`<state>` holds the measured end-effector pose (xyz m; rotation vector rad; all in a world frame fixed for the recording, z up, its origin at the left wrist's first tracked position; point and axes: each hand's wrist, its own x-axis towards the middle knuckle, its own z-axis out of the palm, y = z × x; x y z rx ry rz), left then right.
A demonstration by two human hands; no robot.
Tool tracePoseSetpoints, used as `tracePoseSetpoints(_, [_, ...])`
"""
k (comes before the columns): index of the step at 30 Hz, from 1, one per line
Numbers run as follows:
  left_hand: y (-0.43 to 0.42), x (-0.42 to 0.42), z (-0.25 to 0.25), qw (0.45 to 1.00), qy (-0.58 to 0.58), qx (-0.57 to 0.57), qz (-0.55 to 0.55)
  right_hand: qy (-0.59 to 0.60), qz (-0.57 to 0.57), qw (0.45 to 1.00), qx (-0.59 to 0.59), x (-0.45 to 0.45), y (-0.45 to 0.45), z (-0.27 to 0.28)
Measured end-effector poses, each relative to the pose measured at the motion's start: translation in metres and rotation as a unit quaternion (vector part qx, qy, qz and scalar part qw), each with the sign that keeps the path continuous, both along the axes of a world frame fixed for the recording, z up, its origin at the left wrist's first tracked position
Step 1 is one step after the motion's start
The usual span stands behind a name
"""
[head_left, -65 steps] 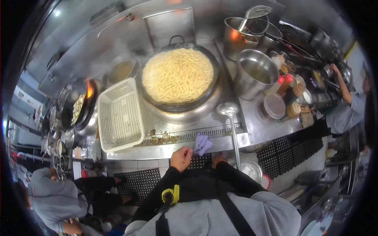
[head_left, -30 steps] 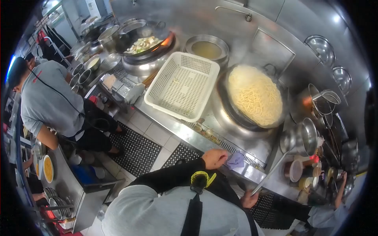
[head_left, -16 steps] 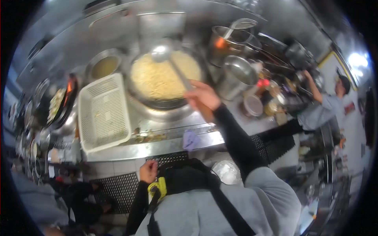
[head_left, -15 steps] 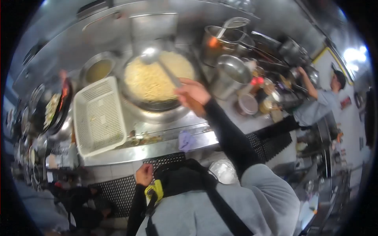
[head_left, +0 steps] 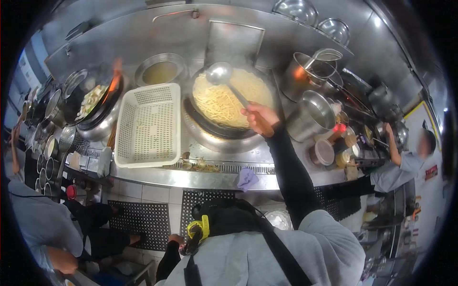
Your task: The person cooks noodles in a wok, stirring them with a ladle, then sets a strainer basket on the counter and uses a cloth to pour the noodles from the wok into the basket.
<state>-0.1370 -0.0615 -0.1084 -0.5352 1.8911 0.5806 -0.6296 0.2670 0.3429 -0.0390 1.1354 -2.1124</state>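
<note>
My right hand [head_left: 261, 119] is closed round the handle of a long metal ladle [head_left: 219, 73]. The ladle's bowl is over the upper left part of the pale noodles [head_left: 222, 105], which fill a large wok [head_left: 210, 128]. Low beside my body, my left hand [head_left: 176, 240] is small in view, and its fingers are too hidden to tell their shape. Left of the wok stands a white perforated basket [head_left: 150, 126] with a few bits in its bottom. A purple cloth [head_left: 247, 179] lies on the counter's front edge.
At the left, flames rise beside a wok of vegetables [head_left: 90, 102]. Behind the basket sits a pan of yellowish liquid [head_left: 162, 71]. Metal pots [head_left: 315, 114] and sauce containers [head_left: 322, 151] stand right. One person [head_left: 400, 167] works at the far right, others at the left.
My right hand has lifted the ladle from the counter's right side to over the noodles. My left hand has moved from the counter edge down beside my body. The view has swung round.
</note>
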Motion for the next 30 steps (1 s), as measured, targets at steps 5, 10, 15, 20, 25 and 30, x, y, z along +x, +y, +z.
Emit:
tracePoseSetpoints(5, [0.015, -0.044, 0.108, 0.977, 0.126, -0.076, -0.154, 0.024, -0.011, 0.999, 0.028, 0.007, -0.001, 0.001])
tracePoseSetpoints(10, [0.013, -0.079, 0.113, 0.974, 0.228, 0.007, 0.02, 0.018, -0.031, 0.999, 0.027, 0.009, 0.002, -0.007])
tracePoseSetpoints(15, [0.007, -0.092, 0.048, 0.916, 0.38, 0.073, 0.105, -0.005, -0.049, 0.999, 0.001, 0.009, 0.007, -0.021])
tracePoseSetpoints(20, [0.012, -0.085, 0.072, 0.907, 0.419, 0.022, 0.029, -0.015, -0.033, 0.999, -0.037, 0.007, 0.012, -0.032])
tracePoseSetpoints(25, [0.007, -0.071, 0.088, 0.965, 0.234, 0.034, 0.111, -0.048, -0.047, 0.996, -0.051, 0.009, 0.013, -0.038])
tracePoseSetpoints(30, [0.003, -0.058, 0.09, 0.976, 0.213, -0.006, 0.05, -0.157, 0.027, 0.968, -0.195, -0.003, 0.003, -0.006])
